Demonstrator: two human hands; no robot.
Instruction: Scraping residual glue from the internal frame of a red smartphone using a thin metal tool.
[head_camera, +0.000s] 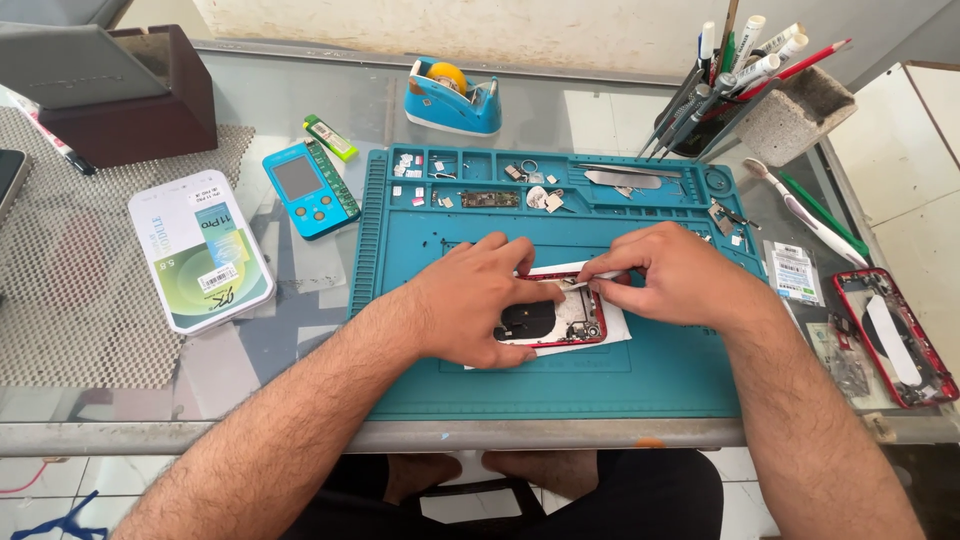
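Observation:
An opened red-framed phone body (565, 322) lies on a white sheet on the teal repair mat (430, 300). My left hand (478, 297) presses down on the phone's left part and holds it still. Beside the phone's top right edge, my right hand (672, 273) pinches a thin white tool (590, 279) whose tip touches the phone's upper rim. Much of the phone is hidden under both hands.
Small parts and screws fill the mat's top trays (480, 185). A second red phone frame (897, 335) lies at right, a pen holder (745, 95) at back right, a blue tape dispenser (452, 98) behind, a blue handheld tester (308, 187) and a white box (200, 250) at left.

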